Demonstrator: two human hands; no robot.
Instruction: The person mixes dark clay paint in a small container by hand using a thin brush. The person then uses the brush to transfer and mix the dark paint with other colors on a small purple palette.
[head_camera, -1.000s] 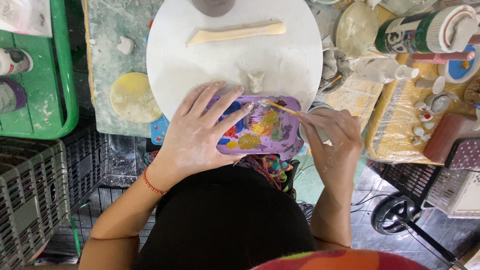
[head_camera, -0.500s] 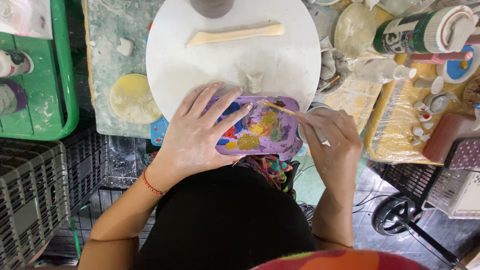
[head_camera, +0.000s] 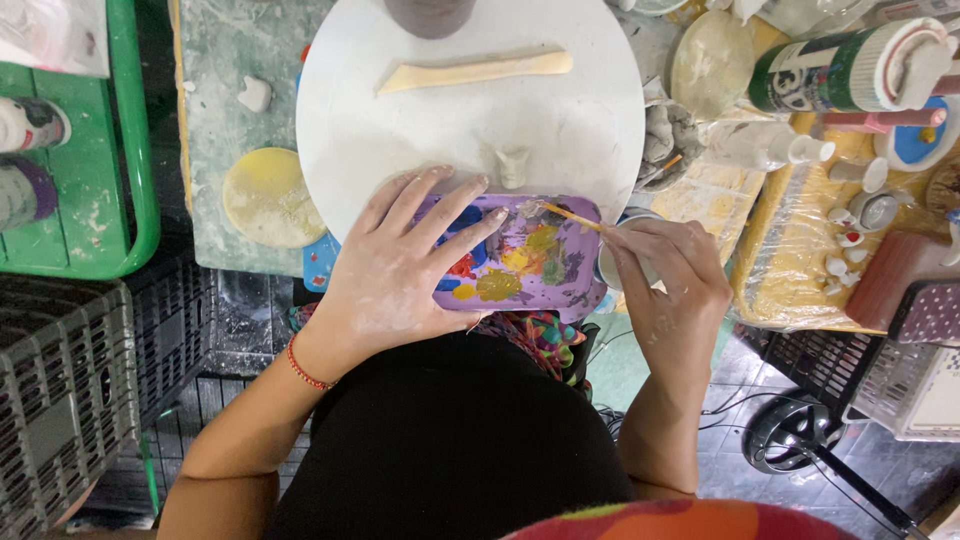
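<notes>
- Head view: the left hand (head_camera: 400, 275) lies flat, fingers spread wide and grasping nothing, palm down on the left part of a purple paint palette (head_camera: 545, 262).
- The palette sits at the near edge of a round white board (head_camera: 440, 120), just in front of the person's black-clothed body, and carries patches of yellow, red, blue and green paint.
- The right hand (head_camera: 670, 285) is at the palette's right end, its fingers pinched around a thin brush (head_camera: 570, 215); the brush tip rests on the palette's upper middle, in a greyish smear.
- A small pale clay figure (head_camera: 512, 166) stands on the board just beyond the palette, apart from both hands.
- Farther back on the board lies a flat wooden modelling tool (head_camera: 475, 72), well apart from the hands.
- Left of the board, a yellow disc (head_camera: 268, 197) lies on a stained bench (head_camera: 215, 60), with a small lump of clay (head_camera: 254, 94) beyond it.
- To the right stand a green cylinder with a white cap (head_camera: 845, 68) and a white pump bottle (head_camera: 765, 145).
- A red cord bracelet (head_camera: 305, 368) circles the left wrist.
</notes>
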